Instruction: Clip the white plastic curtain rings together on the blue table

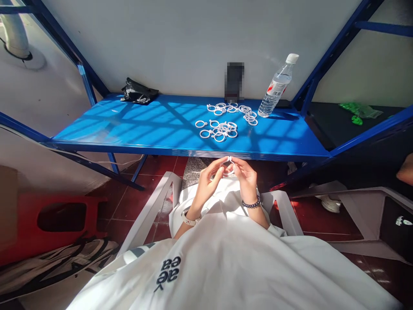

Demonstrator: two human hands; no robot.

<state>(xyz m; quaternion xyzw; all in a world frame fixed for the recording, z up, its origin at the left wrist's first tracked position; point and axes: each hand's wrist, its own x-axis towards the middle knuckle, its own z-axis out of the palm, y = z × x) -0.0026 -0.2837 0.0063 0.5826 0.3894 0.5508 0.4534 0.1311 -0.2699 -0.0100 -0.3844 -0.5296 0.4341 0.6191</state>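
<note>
A white plastic ring with a small knob (229, 159) is held between my two hands, in front of the table's near edge and above my lap. My left hand (208, 178), with a pale watch at the wrist, is closed on the ring's left side. Closed on its right side is my right hand (247, 177), which wears a dark beaded bracelet. The fingertips meet near the knob and partly cover the ring. Beyond the hands, a loose pile of similar white rings (222, 129) lies on the blue table (155, 125), with more rings (232, 107) behind it.
A clear water bottle (275, 88) with a white cap stands at the table's right. A black plastic bag (138, 91) lies at back left, and a dark blurred object (234, 79) leans against the wall. A red stool (26, 215) is to my left. Someone else's arm (406, 170) shows far right.
</note>
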